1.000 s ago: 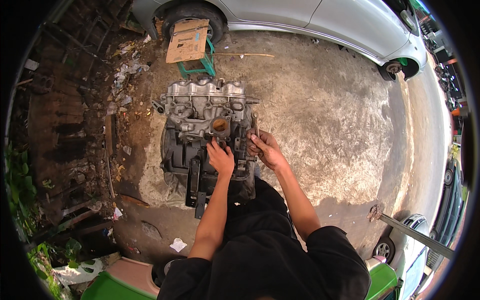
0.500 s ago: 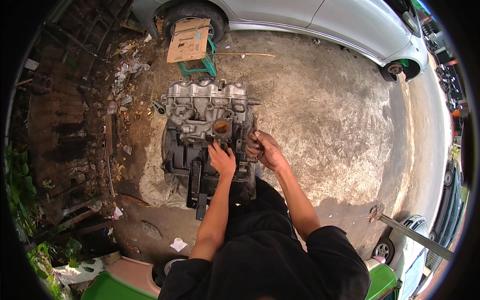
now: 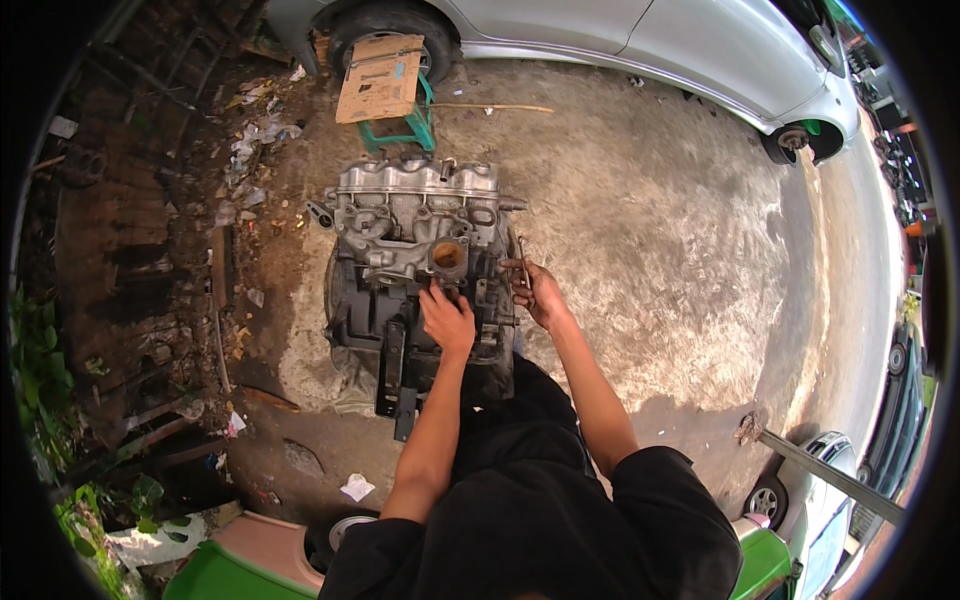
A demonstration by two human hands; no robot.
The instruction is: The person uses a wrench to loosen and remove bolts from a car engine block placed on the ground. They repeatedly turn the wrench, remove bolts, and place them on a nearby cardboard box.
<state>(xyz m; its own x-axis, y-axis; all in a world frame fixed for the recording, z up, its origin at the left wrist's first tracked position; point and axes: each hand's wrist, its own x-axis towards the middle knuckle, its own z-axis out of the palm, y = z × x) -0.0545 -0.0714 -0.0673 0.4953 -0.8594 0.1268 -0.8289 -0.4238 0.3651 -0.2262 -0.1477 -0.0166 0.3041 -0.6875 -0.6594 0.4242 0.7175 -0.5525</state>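
A greasy metal engine (image 3: 415, 205) stands on the ground before me, with a ribbed silver cover at its far end and a round port (image 3: 447, 256) with a rusty-brown inside. Just below that port, my left hand (image 3: 447, 318) reaches onto the engine, fingers stretched forward and apart, their tips partly lost among dark parts. Beside the engine's right side, my right hand (image 3: 540, 295) is closed around a thin metal wrench (image 3: 523, 250), which points up and away from me. The fingers hide the wrench's lower part. A black bracket (image 3: 393, 365) rises from the engine's near side.
Beyond the engine, a green stool (image 3: 420, 130) bears a cardboard sheet (image 3: 380, 90) with tools on it. A silver car (image 3: 560, 30) stands behind. Litter and wood scraps (image 3: 262, 140) lie to the left. A thin stick (image 3: 500, 107) lies on the concrete.
My right hand has shifted slightly up and to the right, turning so the wrench shows more clearly. My left hand stays at the same place on the engine.
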